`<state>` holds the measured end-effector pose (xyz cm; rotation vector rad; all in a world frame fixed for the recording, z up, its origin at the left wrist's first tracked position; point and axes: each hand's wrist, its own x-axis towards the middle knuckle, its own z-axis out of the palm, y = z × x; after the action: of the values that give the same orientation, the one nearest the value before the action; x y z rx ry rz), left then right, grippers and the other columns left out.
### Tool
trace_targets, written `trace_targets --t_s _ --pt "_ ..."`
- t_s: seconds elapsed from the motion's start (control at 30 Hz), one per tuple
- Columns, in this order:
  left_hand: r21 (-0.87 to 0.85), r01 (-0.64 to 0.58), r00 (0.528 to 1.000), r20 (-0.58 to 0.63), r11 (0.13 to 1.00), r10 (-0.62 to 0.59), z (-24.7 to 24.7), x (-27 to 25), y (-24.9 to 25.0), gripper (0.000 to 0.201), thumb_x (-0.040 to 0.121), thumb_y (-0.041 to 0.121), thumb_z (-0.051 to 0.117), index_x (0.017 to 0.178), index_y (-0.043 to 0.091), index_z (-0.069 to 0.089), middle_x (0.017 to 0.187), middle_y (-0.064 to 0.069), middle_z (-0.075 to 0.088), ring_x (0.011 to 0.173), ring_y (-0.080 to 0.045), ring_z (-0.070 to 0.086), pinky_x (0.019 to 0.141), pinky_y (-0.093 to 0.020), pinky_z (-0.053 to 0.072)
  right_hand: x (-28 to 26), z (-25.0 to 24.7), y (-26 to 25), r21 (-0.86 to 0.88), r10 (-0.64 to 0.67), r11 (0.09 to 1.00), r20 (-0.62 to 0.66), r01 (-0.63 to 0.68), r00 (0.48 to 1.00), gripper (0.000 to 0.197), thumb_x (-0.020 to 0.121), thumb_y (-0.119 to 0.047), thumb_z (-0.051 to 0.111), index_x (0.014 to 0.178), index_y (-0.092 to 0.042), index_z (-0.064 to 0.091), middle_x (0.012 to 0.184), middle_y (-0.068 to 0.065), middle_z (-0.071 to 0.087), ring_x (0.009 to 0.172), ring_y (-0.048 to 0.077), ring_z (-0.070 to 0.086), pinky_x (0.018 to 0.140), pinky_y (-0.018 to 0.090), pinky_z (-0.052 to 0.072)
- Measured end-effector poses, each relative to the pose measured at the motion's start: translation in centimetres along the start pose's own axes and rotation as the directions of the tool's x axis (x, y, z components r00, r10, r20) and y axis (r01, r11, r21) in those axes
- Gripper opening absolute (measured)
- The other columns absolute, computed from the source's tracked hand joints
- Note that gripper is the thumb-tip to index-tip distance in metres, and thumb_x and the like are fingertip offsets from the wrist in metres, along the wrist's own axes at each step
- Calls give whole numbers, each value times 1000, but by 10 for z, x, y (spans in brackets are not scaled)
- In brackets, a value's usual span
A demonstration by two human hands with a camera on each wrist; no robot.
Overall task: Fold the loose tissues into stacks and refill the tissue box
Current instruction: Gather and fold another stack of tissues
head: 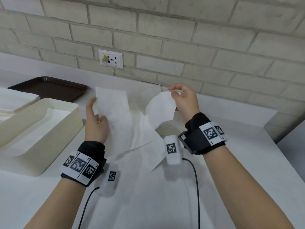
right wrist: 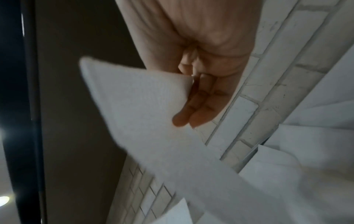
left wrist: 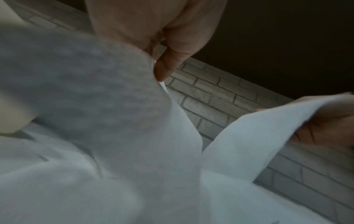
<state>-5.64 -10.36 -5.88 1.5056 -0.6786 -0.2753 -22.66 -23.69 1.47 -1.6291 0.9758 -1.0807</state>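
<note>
From the head camera, a white tissue [head: 115,111] is lifted above the white counter [head: 231,162], held at two of its ends: the left hand [head: 96,123] pinches the near left edge of the flat, upright left part, thumb toward the wall and fingers tucked behind the sheet, while the right hand [head: 184,101] pinches the far right corner between thumb and fingertips, so that part curls over in an arc just left of the right wrist. More loose tissues [head: 145,146] lie spread on the counter under and between both hands. The cream tissue box [head: 54,129] stands open just left of the left hand, with a white stack inside; another pile of tissues [head: 16,100] sits at the left edge, and a dark brown tray [head: 49,87] lies behind the box near the brick wall [head: 165,38], which carries a socket plate [head: 110,59]. In the left wrist view, the left hand [left wrist: 153,30] is curled on the sheet, one fingertip at its edge, and the tissue [left wrist: 95,106] fills most of the frame below it; the right hand [left wrist: 329,125] shows at the right, gripping the other end. In the right wrist view, the right hand [right wrist: 201,60] clamps the tissue [right wrist: 143,106] with its thumb, two fingers lying straight behind the paper, which trails down and right.
</note>
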Motion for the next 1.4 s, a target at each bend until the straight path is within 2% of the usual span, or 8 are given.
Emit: trace_targets --t_s 0.1,0.2,0.33,0.6,0.7,0.93,1.13,1.4 --pt "55 -132 991 38 990 130 1 -1 -4 71 83 -16 27 139 29 31 139 5 39 112 -14 49 98 -8 34 -8 -5 -15 205 56 976 97 -75 994 31 89 6 38 77 -11 61 90 8 57 76 18 54 49 18 49" --pt "141 -157 985 99 977 144 6 -1 -3 59 85 -16 28 121 23 54 127 6 49 120 -34 48 106 -28 36 -14 -9 -25 336 36 935 237 -116 971 37 81 17 31 87 -3 61 94 14 61 80 21 63 67 31 59" --pt "-2 -118 977 181 993 116 13 -7 9 44 91 -9 34 109 21 61 119 5 54 122 -14 46 93 -1 31 -23 -9 -35 284 -77 959 287 -8 955 24 87 14 45 91 -6 58 85 7 68 76 11 69 71 28 57" --pt "-279 -49 902 400 959 163 25 -23 24 71 61 90 39 105 41 65 121 7 58 124 -16 48 111 -43 31 -31 4 -37 88 -113 991 84 105 990 24 88 -8 57 64 -8 52 48 -3 57 40 7 49 37 19 37" --pt "-313 -25 917 371 949 146 29 -27 28 97 44 93 49 110 24 62 110 0 59 105 -13 56 97 -20 45 -31 10 -32 34 -113 993 53 111 992 36 87 -11 61 55 -15 43 48 -1 54 38 5 44 39 14 33" --pt "-317 15 951 299 948 84 33 -37 36 26 88 43 51 86 20 64 88 6 67 79 0 64 73 -16 49 -31 19 -19 -108 -135 985 22 136 991 32 84 -14 65 56 -13 48 47 -1 49 35 -2 46 51 5 38" --pt "-225 37 993 119 974 -11 29 -24 24 32 96 28 46 70 18 60 72 3 62 63 -5 58 57 -13 47 -30 10 6 -241 11 970 113 17 994 13 87 -27 61 82 -21 49 78 2 60 58 3 53 55 18 38" --pt "-208 67 998 29 976 -63 20 -15 15 34 96 32 46 70 13 58 69 0 57 62 -9 53 51 -12 43 -55 2 81 -919 573 384 316 93 756 57 81 -40 62 123 -8 42 99 3 54 95 22 57 74 30 47"
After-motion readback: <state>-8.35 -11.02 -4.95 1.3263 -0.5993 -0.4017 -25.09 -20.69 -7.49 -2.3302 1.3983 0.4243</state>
